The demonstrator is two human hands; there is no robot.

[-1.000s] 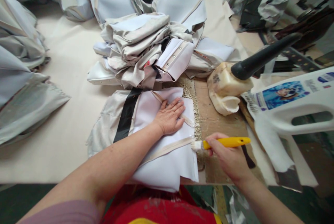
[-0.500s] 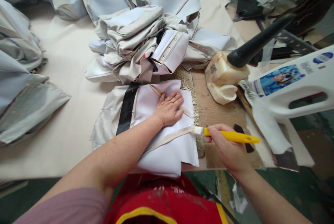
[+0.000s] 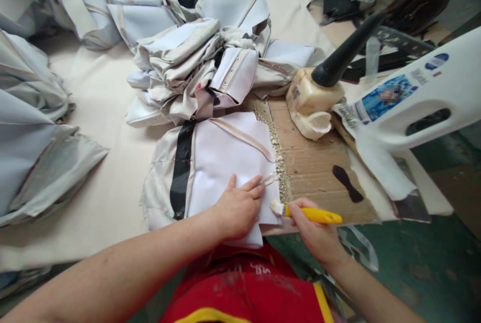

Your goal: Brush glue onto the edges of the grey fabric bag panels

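A white fabric piece (image 3: 221,157) with beige strips and a black band lies flat at the table's front edge. My left hand (image 3: 240,207) rests on its lower part, fingers spread, fingertips beside the lower beige strip. In my right hand (image 3: 313,227) is a yellow-handled brush (image 3: 315,214), pinched near its ferrule. The pale bristles touch the fabric near its right edge, just right of my left hand. Crusted glue (image 3: 280,162) runs along that edge on the cardboard (image 3: 308,162).
Behind the fabric sits a heap of grey and white pieces (image 3: 184,62). More pieces (image 3: 30,147) lie left. At right are a glue container (image 3: 313,97) with a black nozzle, a large white jug (image 3: 424,97) and a dark scrap (image 3: 347,183).
My left hand has slid down the fabric toward me, baring the upper strip. My right hand and the brush have moved down along the fabric's right edge. The whole view has shifted slightly.
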